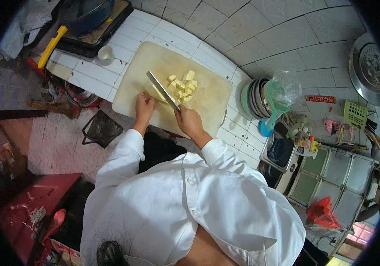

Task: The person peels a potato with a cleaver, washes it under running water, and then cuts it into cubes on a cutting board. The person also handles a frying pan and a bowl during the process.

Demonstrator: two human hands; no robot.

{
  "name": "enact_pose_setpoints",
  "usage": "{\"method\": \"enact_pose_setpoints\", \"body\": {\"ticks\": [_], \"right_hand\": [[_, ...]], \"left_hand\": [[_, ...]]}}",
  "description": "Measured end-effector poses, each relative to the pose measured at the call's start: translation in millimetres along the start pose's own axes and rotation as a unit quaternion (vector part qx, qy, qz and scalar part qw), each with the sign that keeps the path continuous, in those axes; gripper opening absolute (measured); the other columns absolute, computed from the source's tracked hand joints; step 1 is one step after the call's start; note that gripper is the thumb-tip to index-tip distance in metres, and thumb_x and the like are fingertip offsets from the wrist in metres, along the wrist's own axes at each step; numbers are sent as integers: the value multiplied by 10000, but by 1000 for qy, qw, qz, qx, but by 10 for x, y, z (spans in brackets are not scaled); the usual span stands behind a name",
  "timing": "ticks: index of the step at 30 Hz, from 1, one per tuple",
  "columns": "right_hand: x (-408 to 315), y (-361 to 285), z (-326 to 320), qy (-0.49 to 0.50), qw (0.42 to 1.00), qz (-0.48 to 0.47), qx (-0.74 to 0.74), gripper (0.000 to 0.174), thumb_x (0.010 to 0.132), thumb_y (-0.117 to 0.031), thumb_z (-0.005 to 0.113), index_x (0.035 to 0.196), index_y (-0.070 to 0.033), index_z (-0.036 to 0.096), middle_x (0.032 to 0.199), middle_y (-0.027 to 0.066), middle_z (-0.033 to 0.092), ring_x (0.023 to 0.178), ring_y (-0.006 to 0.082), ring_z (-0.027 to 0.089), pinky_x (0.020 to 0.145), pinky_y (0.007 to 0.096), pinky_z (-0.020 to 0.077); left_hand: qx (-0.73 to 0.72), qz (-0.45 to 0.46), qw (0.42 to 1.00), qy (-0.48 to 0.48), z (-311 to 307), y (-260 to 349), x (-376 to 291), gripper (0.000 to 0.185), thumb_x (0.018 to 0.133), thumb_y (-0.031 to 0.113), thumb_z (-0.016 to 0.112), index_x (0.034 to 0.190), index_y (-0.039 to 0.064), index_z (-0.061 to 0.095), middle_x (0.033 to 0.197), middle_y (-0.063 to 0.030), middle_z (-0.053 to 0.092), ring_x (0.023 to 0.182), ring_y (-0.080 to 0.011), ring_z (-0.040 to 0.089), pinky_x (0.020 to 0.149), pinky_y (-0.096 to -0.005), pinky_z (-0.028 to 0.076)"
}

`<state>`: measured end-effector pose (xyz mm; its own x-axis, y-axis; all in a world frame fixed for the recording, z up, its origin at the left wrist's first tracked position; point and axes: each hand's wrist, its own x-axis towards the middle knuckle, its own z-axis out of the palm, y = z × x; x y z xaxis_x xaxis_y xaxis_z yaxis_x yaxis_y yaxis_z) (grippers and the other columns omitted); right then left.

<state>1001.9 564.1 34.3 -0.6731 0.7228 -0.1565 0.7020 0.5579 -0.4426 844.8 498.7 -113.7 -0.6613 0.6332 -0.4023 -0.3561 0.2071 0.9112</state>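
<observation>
A pale cutting board (136, 73) lies on the white tiled counter before me. My right hand (189, 120) grips the handle of a kitchen knife (163, 90), whose blade points away from me over the board. Several pale yellow cut chunks (185, 85) of a vegetable or fruit lie right of the blade. At the blade's left side rests a larger pale piece (153, 90), partly hidden by the knife. My left hand (145, 108) is at this piece's near edge, fingers bent; whether it grips the piece is unclear.
A small white cup (106, 55) stands left of the board, near a dark pan (83, 16) with a yellow handle. Stacked bowls and basins (254, 98) with a green strainer (274, 106) stand on the right. Beyond them is a sink (279, 149). A tiled wall (259, 33) borders the counter.
</observation>
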Motion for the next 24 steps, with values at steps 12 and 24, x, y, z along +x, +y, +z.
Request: {"method": "enact_pose_setpoints", "body": {"ticks": [12,24], "right_hand": [[308,114,317,-72,991,-39,-106,250,922,-260,525,904,-14,567,724,223,642,644,426,630,576,510,500],[433,403,429,-84,993,-27,-76,291,913,-284,525,970,-5,587,745,238,647,709,408,649,636,505,512]], "left_hand": [[-21,12,994,106,-190,-102,-322,182,915,43,499,1072,40,406,859,-78,504,606,-137,513,510,-284,461],[253,128,955,84,85,220,-293,467,752,95,717,1117,-44,462,1083,-223,516,1050,-394,482,930,-450,385]]}}
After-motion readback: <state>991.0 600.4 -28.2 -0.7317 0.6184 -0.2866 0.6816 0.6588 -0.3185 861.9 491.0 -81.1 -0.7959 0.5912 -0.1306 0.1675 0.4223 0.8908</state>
